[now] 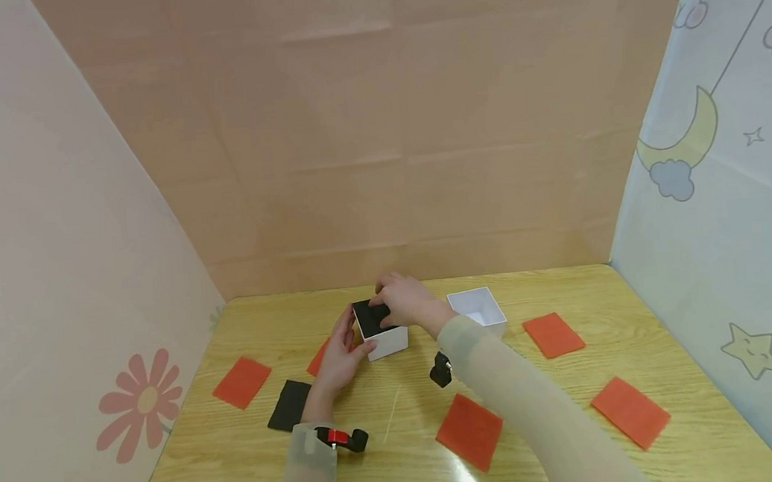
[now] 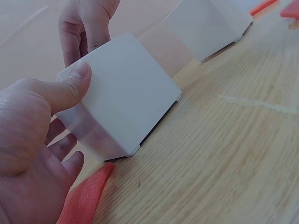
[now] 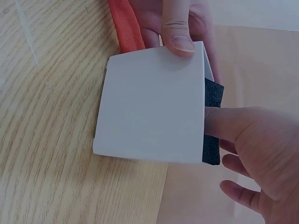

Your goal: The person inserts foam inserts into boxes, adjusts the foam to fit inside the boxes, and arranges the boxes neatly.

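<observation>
A white open-topped box (image 1: 388,342) stands on the table, and my left hand (image 1: 338,362) grips its left side, with the thumb on the front face in the left wrist view. Across the box's opening lies a black soft-looking square piece (image 1: 368,320); in the right wrist view part of the black piece (image 3: 213,151) sticks out past the rim. My right hand (image 1: 409,299) is over the opening, thumb and fingers bent onto the black piece. The thumb's tip goes inside the rim, so its contact is partly hidden.
A second white box (image 1: 495,308), open at the top, stands to the right, partly behind the right forearm. Several red squares (image 1: 469,432) lie about the wooden table (image 1: 403,479), one partly under the left hand. Another black square (image 1: 290,405) lies beside the left wrist.
</observation>
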The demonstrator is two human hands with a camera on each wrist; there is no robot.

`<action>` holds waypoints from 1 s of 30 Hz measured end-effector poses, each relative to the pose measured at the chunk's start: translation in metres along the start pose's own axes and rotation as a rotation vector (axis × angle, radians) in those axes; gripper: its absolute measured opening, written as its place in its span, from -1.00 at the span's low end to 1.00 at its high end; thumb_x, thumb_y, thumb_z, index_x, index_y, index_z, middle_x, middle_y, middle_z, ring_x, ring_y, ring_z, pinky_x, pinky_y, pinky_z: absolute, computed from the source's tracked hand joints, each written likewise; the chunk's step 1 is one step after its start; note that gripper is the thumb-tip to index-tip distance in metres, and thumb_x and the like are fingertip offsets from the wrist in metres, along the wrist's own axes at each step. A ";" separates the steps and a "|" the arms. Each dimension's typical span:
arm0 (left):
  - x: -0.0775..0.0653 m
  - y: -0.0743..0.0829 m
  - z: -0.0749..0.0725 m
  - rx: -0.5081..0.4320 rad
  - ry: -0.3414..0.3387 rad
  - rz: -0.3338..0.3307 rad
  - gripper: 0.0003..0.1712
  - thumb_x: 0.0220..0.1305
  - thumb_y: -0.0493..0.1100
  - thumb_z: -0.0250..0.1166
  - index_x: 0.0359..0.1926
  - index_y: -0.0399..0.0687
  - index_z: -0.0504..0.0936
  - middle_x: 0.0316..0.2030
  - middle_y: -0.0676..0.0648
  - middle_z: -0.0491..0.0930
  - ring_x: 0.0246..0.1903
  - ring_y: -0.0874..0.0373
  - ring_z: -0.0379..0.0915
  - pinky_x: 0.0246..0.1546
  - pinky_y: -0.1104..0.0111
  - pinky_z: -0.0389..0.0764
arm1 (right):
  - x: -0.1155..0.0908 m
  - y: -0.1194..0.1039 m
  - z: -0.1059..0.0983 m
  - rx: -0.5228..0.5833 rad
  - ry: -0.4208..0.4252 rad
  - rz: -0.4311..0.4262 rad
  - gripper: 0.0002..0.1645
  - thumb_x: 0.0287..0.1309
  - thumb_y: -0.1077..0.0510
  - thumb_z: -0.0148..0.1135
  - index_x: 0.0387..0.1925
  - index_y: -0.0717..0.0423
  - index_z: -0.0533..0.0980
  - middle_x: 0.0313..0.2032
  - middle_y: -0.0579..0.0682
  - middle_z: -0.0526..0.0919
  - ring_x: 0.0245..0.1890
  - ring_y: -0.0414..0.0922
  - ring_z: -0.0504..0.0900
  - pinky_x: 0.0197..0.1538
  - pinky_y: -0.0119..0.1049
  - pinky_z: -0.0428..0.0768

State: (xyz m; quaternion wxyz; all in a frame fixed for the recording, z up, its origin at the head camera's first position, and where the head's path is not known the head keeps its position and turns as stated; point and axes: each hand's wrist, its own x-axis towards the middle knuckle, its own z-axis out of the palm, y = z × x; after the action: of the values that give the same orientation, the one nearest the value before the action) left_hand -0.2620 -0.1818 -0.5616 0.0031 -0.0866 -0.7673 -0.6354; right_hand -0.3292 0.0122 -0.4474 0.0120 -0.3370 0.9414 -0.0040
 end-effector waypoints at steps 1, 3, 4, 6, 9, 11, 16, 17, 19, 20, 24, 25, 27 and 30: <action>0.000 0.000 0.000 -0.002 0.000 0.001 0.08 0.42 -0.25 0.46 0.74 0.05 0.01 0.69 -0.15 -0.02 0.67 -0.08 -0.10 0.60 0.02 0.04 | 0.000 0.000 0.000 -0.001 -0.005 0.003 -0.40 0.20 -0.20 0.60 0.27 -0.28 0.72 0.19 -0.08 0.57 0.21 -0.03 0.49 0.19 -0.07 0.61; -0.001 -0.001 -0.001 -0.004 -0.001 -0.001 0.08 0.42 -0.25 0.46 0.74 0.05 0.01 0.69 -0.15 -0.02 0.67 -0.07 -0.10 0.60 0.03 0.04 | 0.000 -0.001 0.001 0.006 -0.001 0.005 -0.40 0.19 -0.19 0.61 0.26 -0.28 0.72 0.19 -0.08 0.58 0.22 -0.03 0.49 0.19 -0.06 0.61; -0.001 -0.001 -0.001 -0.005 -0.001 0.000 0.09 0.42 -0.25 0.46 0.74 0.05 0.00 0.69 -0.14 -0.03 0.67 -0.07 -0.10 0.60 0.03 0.04 | -0.001 -0.001 0.000 0.006 0.002 0.005 -0.41 0.19 -0.19 0.61 0.25 -0.28 0.72 0.19 -0.07 0.57 0.22 -0.03 0.49 0.19 -0.06 0.61; -0.001 -0.001 -0.001 -0.006 -0.003 -0.005 0.09 0.42 -0.25 0.46 0.75 0.05 -0.01 0.69 -0.14 -0.03 0.67 -0.07 -0.10 0.60 0.04 0.05 | -0.001 -0.002 0.000 0.001 0.002 0.000 -0.41 0.18 -0.18 0.62 0.25 -0.28 0.73 0.19 -0.06 0.57 0.21 -0.02 0.48 0.18 -0.05 0.60; -0.002 0.000 -0.001 -0.004 -0.006 -0.013 0.10 0.43 -0.23 0.46 0.75 0.06 -0.02 0.69 -0.15 -0.02 0.66 -0.08 -0.09 0.59 0.06 0.06 | -0.002 -0.002 0.001 -0.011 -0.010 -0.018 -0.42 0.19 -0.17 0.62 0.25 -0.30 0.73 0.20 -0.03 0.56 0.21 0.00 0.48 0.19 -0.02 0.60; -0.003 0.001 -0.002 0.000 -0.010 -0.021 0.10 0.42 -0.22 0.47 0.75 0.08 -0.02 0.69 -0.15 0.00 0.66 -0.07 -0.07 0.58 0.07 0.08 | -0.003 -0.002 0.001 -0.010 -0.024 -0.031 -0.43 0.21 -0.17 0.61 0.25 -0.29 0.73 0.22 0.00 0.55 0.21 0.03 0.47 0.20 0.00 0.60; -0.002 0.002 -0.001 0.014 -0.018 -0.004 0.10 0.43 -0.22 0.46 0.75 0.04 -0.03 0.69 -0.16 -0.02 0.66 -0.07 -0.08 0.58 0.08 0.09 | -0.002 0.002 0.001 0.029 -0.001 -0.029 -0.46 0.19 -0.15 0.62 0.20 -0.24 0.75 0.24 0.03 0.56 0.21 0.04 0.50 0.25 -0.01 0.59; -0.002 0.002 -0.001 0.013 -0.017 -0.003 0.10 0.43 -0.22 0.46 0.75 0.04 -0.03 0.69 -0.15 -0.02 0.66 -0.06 -0.09 0.58 0.09 0.09 | -0.001 0.003 0.001 0.035 0.008 -0.021 -0.47 0.18 -0.15 0.63 0.19 -0.23 0.76 0.24 0.02 0.57 0.22 0.04 0.50 0.25 -0.02 0.59; -0.002 0.003 0.000 0.012 -0.016 -0.003 0.09 0.43 -0.22 0.46 0.75 0.04 -0.03 0.69 -0.15 -0.03 0.66 -0.06 -0.09 0.58 0.09 0.09 | 0.000 0.006 0.000 0.041 0.021 -0.002 -0.49 0.17 -0.13 0.65 0.16 -0.21 0.78 0.23 0.02 0.58 0.22 0.03 0.51 0.26 -0.02 0.58; -0.002 0.004 0.000 0.012 -0.015 -0.008 0.10 0.43 -0.21 0.46 0.75 0.04 -0.03 0.69 -0.14 -0.02 0.66 -0.05 -0.08 0.58 0.10 0.10 | 0.000 0.007 0.000 0.041 0.020 0.009 -0.49 0.16 -0.12 0.65 0.16 -0.22 0.78 0.23 0.01 0.58 0.23 0.03 0.50 0.26 -0.02 0.58; -0.001 0.007 0.000 0.016 -0.014 -0.019 0.10 0.42 -0.20 0.47 0.75 0.03 -0.02 0.69 -0.13 -0.02 0.66 -0.06 -0.08 0.57 0.10 0.10 | 0.002 0.009 -0.001 0.017 0.002 0.036 -0.49 0.16 -0.09 0.66 0.16 -0.23 0.78 0.23 0.00 0.60 0.25 0.03 0.49 0.28 0.00 0.57; -0.001 0.006 0.000 0.017 -0.014 -0.021 0.11 0.42 -0.20 0.47 0.75 0.04 -0.02 0.69 -0.13 -0.02 0.66 -0.06 -0.08 0.57 0.11 0.11 | 0.002 0.009 -0.002 0.008 -0.009 0.040 -0.49 0.17 -0.09 0.65 0.17 -0.23 0.77 0.24 0.00 0.59 0.26 0.03 0.48 0.28 0.00 0.56; -0.002 0.006 0.000 0.017 -0.014 -0.022 0.10 0.42 -0.19 0.47 0.75 0.03 -0.02 0.70 -0.13 -0.02 0.66 -0.07 -0.09 0.57 0.10 0.11 | 0.002 0.007 -0.003 -0.006 -0.022 0.045 -0.47 0.16 -0.09 0.65 0.18 -0.23 0.77 0.24 0.00 0.60 0.26 0.03 0.48 0.27 0.01 0.56; -0.002 0.005 0.000 0.015 -0.014 -0.018 0.10 0.42 -0.20 0.47 0.75 0.02 -0.02 0.70 -0.15 -0.04 0.67 -0.09 -0.10 0.57 0.08 0.10 | 0.001 0.005 -0.005 -0.021 -0.036 0.053 -0.47 0.16 -0.10 0.65 0.19 -0.25 0.77 0.24 -0.01 0.60 0.25 0.03 0.48 0.25 0.03 0.58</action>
State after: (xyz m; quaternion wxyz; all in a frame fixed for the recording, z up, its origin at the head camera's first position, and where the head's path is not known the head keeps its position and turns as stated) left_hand -0.2590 -0.1811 -0.5569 -0.0071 -0.0840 -0.7728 -0.6290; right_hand -0.3330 0.0154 -0.4426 0.0256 -0.3121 0.9496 0.0123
